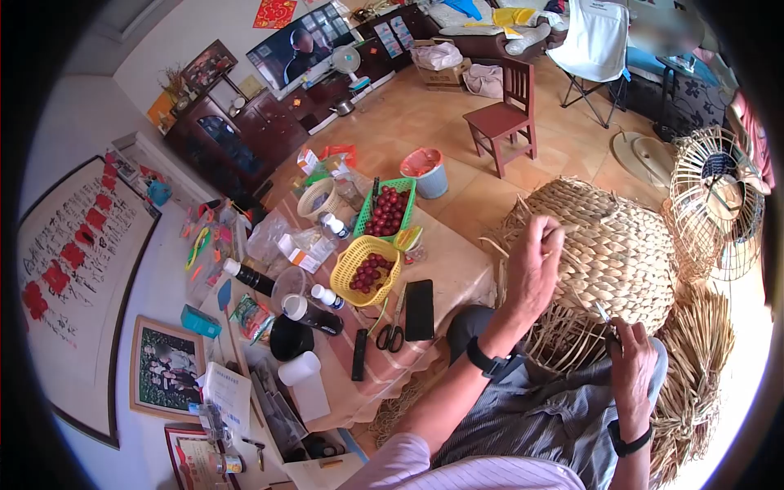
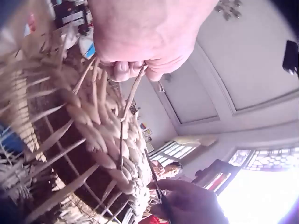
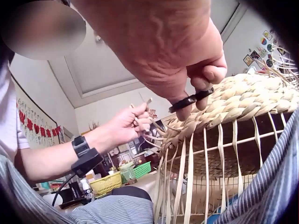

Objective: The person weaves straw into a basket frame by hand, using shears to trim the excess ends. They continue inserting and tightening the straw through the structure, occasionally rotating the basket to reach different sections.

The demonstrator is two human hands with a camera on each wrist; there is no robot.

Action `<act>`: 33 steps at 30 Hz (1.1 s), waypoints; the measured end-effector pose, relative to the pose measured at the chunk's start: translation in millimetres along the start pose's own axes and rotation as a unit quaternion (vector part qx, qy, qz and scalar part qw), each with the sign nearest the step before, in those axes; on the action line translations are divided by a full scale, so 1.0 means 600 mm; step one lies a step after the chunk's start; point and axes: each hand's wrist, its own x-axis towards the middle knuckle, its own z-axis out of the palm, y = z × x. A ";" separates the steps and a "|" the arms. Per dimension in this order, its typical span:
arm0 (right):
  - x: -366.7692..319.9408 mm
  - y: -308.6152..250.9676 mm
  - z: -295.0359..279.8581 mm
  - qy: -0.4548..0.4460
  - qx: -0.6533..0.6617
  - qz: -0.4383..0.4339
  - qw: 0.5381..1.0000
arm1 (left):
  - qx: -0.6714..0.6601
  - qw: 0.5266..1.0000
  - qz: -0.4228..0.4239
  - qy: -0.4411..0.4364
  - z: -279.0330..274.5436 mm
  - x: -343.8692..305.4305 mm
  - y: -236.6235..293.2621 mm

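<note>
A large basket of braided straw (image 1: 608, 245) lies against the person's lap, its open ribbed side (image 3: 233, 144) facing the body. Above its near left edge, the left hand (image 1: 532, 273) pinches a thin straw strand (image 2: 132, 93) between thumb and fingers, pulling it up from the braid. Low at the basket's near right side, the right hand (image 1: 632, 367) holds a pair of scissors (image 3: 190, 101), with fingers through the black handles. The scissor blades (image 2: 153, 171) point up beside the braided wall in the left wrist view.
On the left, a cloth-covered table (image 1: 457, 253) bears a green basket (image 1: 403, 186) and a yellow basket (image 1: 341, 268) of red fruit, a phone (image 1: 419, 310) and black-handled scissors (image 1: 390, 337). A straw bundle (image 1: 694, 367) lies at right. A wooden chair (image 1: 500, 121) stands beyond.
</note>
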 end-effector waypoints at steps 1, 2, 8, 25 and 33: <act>-0.004 0.002 0.003 -0.002 0.006 -0.005 1.000 | 0.005 0.998 0.052 0.031 0.007 0.017 0.030; -0.007 0.003 0.005 -0.004 0.010 -0.010 1.000 | 0.007 0.993 0.101 0.056 0.015 0.035 0.047; -0.028 0.008 0.033 -0.009 0.008 -0.024 1.000 | 0.010 0.971 0.203 0.126 0.146 0.200 0.063; 0.011 0.002 -0.006 -0.064 0.070 -0.013 0.995 | 0.214 0.939 0.143 -0.227 -0.015 -0.075 -0.067; 0.023 0.006 -0.013 -0.073 -0.057 -0.009 0.996 | 0.138 0.967 0.039 -0.212 0.014 -0.113 -0.088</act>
